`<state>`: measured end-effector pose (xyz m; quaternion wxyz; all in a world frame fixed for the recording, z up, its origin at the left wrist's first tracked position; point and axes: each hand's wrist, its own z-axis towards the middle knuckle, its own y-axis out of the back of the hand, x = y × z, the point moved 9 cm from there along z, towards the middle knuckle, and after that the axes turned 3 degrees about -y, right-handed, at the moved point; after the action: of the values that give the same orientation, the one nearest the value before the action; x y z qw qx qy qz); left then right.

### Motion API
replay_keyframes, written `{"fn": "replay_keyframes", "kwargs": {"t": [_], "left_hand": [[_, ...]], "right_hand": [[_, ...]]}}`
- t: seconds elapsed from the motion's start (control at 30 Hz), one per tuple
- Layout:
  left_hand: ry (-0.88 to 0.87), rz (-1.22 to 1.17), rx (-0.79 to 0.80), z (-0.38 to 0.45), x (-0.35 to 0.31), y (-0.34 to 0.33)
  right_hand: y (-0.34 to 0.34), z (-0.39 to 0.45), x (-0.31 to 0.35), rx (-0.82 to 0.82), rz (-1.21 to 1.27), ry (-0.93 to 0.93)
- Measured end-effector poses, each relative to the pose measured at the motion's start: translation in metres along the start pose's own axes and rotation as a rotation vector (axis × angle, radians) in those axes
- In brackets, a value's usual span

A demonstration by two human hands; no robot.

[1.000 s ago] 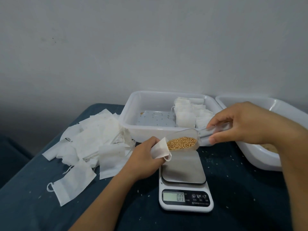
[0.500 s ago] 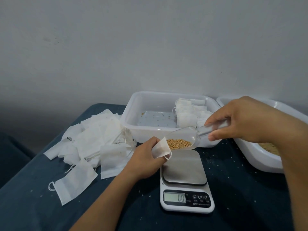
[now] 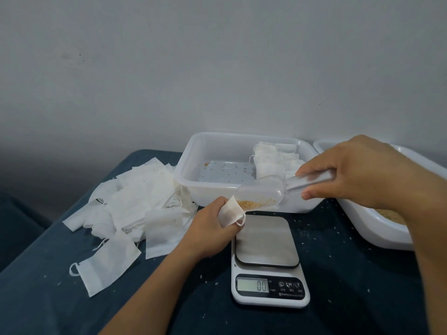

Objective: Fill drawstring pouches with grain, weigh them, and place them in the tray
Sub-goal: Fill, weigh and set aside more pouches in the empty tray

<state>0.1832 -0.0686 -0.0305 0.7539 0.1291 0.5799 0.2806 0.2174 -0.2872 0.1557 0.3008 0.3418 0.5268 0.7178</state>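
My left hand (image 3: 212,226) grips a small white drawstring pouch (image 3: 231,211) with its mouth turned up, just left of the scale's plate. My right hand (image 3: 350,172) holds the handle of a clear plastic scoop (image 3: 261,192), tilted down so its lip meets the pouch mouth. A thin line of golden grain (image 3: 251,204) lies at the scoop's low end. The white kitchen scale (image 3: 268,262) stands below with an empty steel plate and a display reading 0.0. Behind it is the white tray (image 3: 193,153), holding several filled pouches (image 3: 275,160) at its right side.
A heap of empty white pouches (image 3: 135,201) lies on the dark blue table (image 3: 48,298) to the left, one apart (image 3: 106,264) near the front. A white basin (image 3: 377,228) with grain sits at the right edge. Loose grains dot the cloth. A grey wall rises behind.
The scoop has tipped further toward the pouch, and most of its grain has left the bowl; only a thin strip remains at the lip. My left hand stays put.
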Motion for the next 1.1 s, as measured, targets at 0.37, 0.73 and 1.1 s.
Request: {"fn": "replay_keyframes", "kwargs": {"t": [0.37,0.73,1.1], "left_hand": [[0.042,-0.047,-0.031,0.001,0.004,0.003],[0.128,-0.176,-0.061,0.000,0.005,0.006],[0.279,-0.979,0.294,-0.013,-0.024,-0.025]], "right_hand": [[-0.002,-0.009,0.000,-0.065,-0.129,-0.016],[-0.043,-0.028,-0.044,-0.119,0.363,-0.131],[-0.117,0.003,-0.004,0.016,0.955,-0.131]]}}
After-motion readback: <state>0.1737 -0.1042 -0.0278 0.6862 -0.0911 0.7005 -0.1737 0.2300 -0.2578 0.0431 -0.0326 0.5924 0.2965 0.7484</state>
